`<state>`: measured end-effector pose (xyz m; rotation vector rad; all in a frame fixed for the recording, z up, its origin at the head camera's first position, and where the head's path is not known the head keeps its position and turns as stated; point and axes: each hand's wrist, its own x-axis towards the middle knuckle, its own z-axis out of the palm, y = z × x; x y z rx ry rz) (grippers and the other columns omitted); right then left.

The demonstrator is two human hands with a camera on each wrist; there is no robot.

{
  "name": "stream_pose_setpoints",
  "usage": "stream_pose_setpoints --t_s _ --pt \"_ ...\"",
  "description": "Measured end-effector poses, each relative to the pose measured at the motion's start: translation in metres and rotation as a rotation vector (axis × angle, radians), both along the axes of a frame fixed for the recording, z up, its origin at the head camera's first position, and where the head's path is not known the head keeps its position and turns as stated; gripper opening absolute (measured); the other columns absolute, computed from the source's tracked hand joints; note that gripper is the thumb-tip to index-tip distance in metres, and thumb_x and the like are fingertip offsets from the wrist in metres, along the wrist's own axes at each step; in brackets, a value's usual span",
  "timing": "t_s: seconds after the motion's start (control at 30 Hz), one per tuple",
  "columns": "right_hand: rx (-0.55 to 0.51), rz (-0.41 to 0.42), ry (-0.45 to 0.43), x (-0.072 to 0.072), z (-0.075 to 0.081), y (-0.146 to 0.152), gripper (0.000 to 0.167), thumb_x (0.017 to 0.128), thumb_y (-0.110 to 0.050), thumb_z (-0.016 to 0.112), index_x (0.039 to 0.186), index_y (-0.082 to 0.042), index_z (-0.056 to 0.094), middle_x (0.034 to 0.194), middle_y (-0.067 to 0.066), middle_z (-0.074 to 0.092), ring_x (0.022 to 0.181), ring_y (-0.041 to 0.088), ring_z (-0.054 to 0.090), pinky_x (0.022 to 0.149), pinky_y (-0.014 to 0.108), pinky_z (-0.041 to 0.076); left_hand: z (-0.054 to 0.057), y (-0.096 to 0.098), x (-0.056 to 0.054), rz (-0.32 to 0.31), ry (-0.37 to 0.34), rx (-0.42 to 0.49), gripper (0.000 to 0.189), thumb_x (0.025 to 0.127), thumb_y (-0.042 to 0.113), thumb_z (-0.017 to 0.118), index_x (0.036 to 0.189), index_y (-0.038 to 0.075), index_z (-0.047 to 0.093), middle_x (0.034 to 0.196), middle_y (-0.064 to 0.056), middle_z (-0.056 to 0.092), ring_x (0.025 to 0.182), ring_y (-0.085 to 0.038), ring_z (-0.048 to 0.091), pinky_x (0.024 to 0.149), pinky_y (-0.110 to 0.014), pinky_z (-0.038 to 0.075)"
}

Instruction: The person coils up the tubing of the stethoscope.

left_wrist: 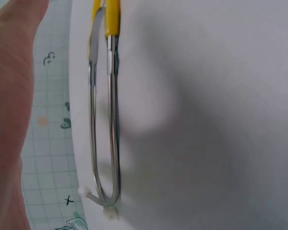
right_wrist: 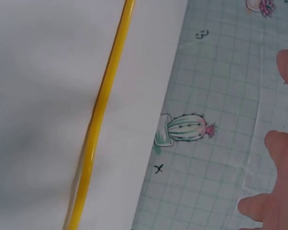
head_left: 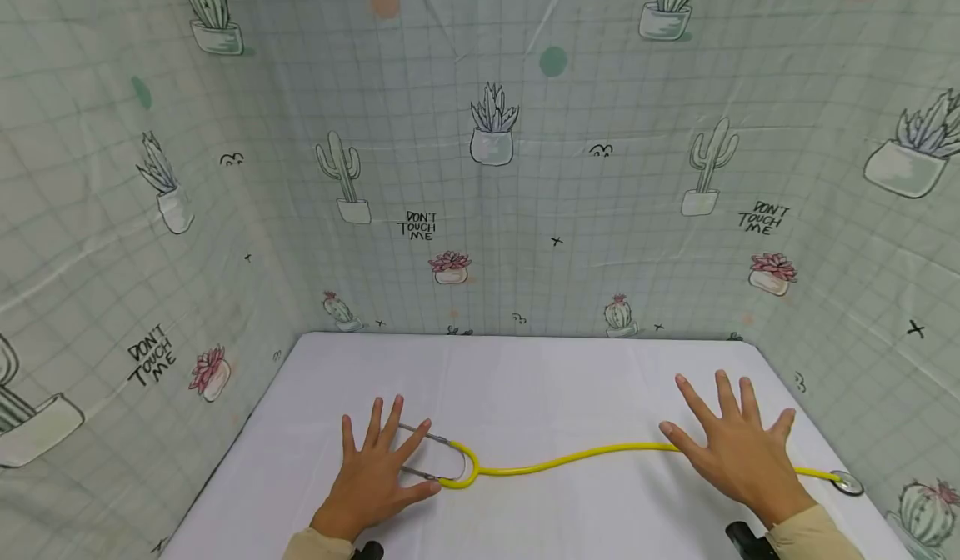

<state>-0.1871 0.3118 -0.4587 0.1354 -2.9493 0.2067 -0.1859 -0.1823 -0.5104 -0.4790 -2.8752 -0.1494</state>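
Observation:
A stethoscope (head_left: 555,462) with yellow tubing lies stretched across the white table, its metal ear tubes to the left and its round chest piece (head_left: 848,483) at the far right. Over the ear tubes, my left hand (head_left: 372,477) is held with fingers spread, hiding part of them. In the left wrist view the metal ear tubes (left_wrist: 114,120) end in pale ear tips (left_wrist: 110,213). My right hand (head_left: 738,452), fingers spread too, hovers above the tubing near the chest piece and covers a stretch of it. The right wrist view shows the yellow tube (right_wrist: 101,105) apart from the fingers.
The white table (head_left: 525,385) is enclosed at the back and sides by a grid-patterned cloth (head_left: 555,185) printed with potted cacti. Dark wrist straps or devices (head_left: 750,541) sit at both sleeve cuffs.

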Motion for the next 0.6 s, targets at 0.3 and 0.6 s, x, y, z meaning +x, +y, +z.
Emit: stream_pose_setpoints --t_s 0.3,0.6 --pt "-0.007 0.024 0.031 -0.004 -0.008 -0.017 0.080 0.095 -0.072 0.042 0.159 -0.025 0.029 0.156 0.036 0.020 0.143 0.057 0.006 0.091 0.087 -0.010 -0.007 0.001 0.000 0.014 -0.067 -0.009 0.083 0.081 0.083 0.052 0.147 0.032 0.052 0.165 -0.014 0.020 0.150 -0.044 0.009 0.108 -0.077 0.003" --pt "-0.047 0.037 0.015 -0.003 -0.020 -0.032 0.079 0.093 -0.073 0.045 0.153 -0.021 0.042 0.154 0.034 0.027 0.141 0.057 0.017 0.094 0.087 0.001 -0.017 0.004 -0.004 0.004 -0.135 0.021 0.082 0.081 0.084 0.050 0.143 0.030 0.058 0.165 -0.015 0.020 0.150 -0.043 0.009 0.107 -0.078 0.003"
